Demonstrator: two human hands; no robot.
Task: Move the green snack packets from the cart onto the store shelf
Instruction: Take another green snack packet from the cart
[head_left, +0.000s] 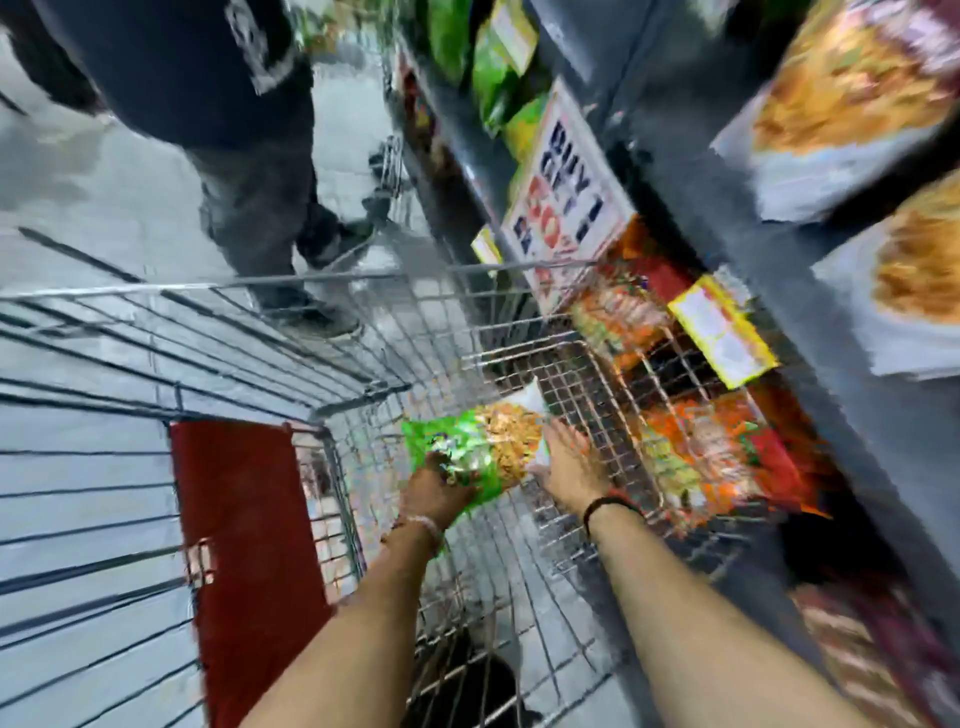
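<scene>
Both hands seemingly grasp green packet (470, 452).

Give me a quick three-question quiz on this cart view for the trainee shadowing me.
1. True or false: the green snack packet is already on the shelf.
2. Which hand grips the packet's lower left edge? A) left hand B) right hand C) neither
3. What colour is the flap on the cart?

Key:
1. False; it lies low inside the wire cart.
2. A; the right hand lies open and flat against the packet's other side.
3. Red.
</scene>
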